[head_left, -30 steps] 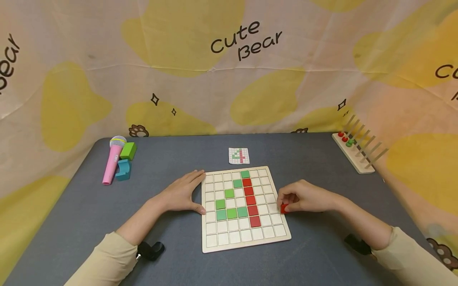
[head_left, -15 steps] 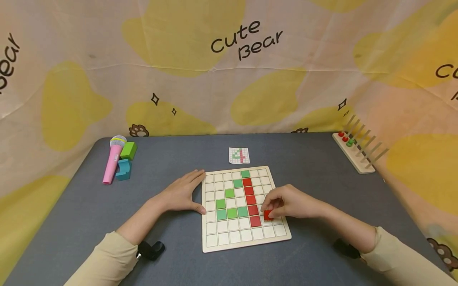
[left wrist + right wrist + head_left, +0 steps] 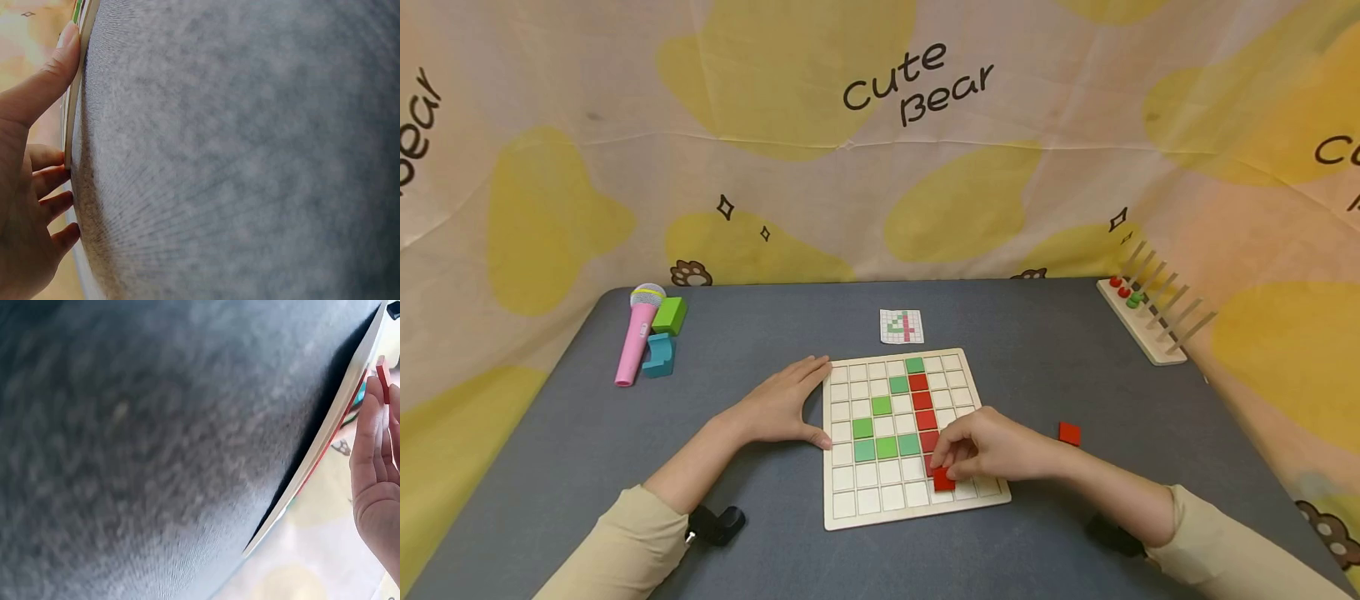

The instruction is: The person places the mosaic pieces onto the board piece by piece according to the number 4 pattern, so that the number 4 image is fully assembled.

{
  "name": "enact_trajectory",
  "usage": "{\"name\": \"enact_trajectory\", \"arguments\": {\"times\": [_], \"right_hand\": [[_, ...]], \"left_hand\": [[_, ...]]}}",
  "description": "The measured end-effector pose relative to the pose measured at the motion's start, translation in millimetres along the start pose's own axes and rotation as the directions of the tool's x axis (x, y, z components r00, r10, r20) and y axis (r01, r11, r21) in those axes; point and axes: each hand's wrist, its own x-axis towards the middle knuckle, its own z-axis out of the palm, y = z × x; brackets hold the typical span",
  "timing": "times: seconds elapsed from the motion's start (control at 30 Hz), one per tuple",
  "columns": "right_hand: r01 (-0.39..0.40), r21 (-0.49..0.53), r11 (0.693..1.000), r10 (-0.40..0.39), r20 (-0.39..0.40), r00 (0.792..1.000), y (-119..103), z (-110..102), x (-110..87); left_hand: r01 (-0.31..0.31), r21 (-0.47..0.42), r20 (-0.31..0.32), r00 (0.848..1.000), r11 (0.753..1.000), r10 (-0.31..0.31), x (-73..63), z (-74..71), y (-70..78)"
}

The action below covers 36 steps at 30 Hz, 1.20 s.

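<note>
In the head view a square wooden grid board [image 3: 868, 502] lies mid-table, its white cells partly filled by green tiles [image 3: 886, 447] and a column of red tiles [image 3: 925, 419]. My right hand [image 3: 1000, 447] pinches a red tile [image 3: 944, 480] between thumb and fingers, over the cell just below that column. The right wrist view shows this same tile [image 3: 383, 379] at the fingertips, above the board's surface. My left hand [image 3: 777, 408] rests at the board's left edge, thumb and fingers spread; its thumb [image 3: 53, 70] touches the edge in the left wrist view.
One loose red tile [image 3: 1070, 433] lies right of the board. Behind the board is a small pattern card [image 3: 900, 327]. A pink microphone [image 3: 637, 337], a green block [image 3: 669, 317] and a teal block [image 3: 659, 357] are at left. A peg rack [image 3: 1142, 323] stands back right.
My right hand has carried the red tile leftward from the board's right edge to below the red column. The loose red tile at right has come into view. My left hand stays put.
</note>
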Motion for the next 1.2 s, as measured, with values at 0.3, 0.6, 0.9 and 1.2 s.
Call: {"name": "enact_trajectory", "arguments": {"times": [0.3,0.6,0.9,1.2], "right_hand": [[0.001,-0.053,0.999,-0.001,-0.002,1.0,-1,8,2.5],[0.023,-0.148,0.989,-0.027,-0.023,0.999,-1,12,4.4],[0.073,-0.233,0.97,-0.092,-0.069,0.993,-4,11,2.8],[-0.008,-0.338,0.941,-0.062,-0.195,0.979,0,-26,-10.8]], "left_hand": [[-0.004,-0.002,-0.003,1.0,1.0,0.004,-0.3,-1.0,0.7],[0.0,-0.003,-0.003,1.0,1.0,0.0,-1.1,-1.7,1.8],[0.003,-0.012,-0.004,1.0,1.0,-0.003,-1.2,-1.8,2.7],[0.006,-0.012,0.0,1.0,1.0,-0.006,-0.8,-2.0,2.8]]}}
